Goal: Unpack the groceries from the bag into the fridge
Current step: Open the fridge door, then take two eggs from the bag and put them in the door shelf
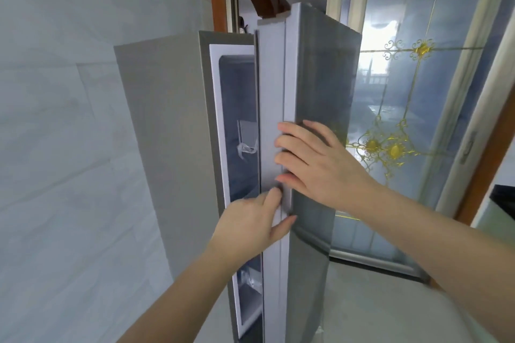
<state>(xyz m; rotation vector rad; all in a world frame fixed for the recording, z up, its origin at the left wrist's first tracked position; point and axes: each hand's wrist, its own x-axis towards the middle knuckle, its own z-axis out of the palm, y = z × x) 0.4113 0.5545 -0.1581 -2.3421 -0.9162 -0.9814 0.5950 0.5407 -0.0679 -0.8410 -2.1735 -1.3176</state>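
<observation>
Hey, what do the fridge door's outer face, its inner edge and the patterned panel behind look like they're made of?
The fridge door's outer face looks like brushed metal or a metal-look coating: grey, soft sheen. The inner edge seems matte pale plastic, perhaps with a rubbery seal. The patterned panel is probably frosted glass with gold inlay lines; daylight glows through it.

Your left hand (249, 221) and right hand (320, 161) were bare, and so were both forearms, all the way down to the frame's lower edge. Your fingernails were short, plain and faintly glossy.
</observation>
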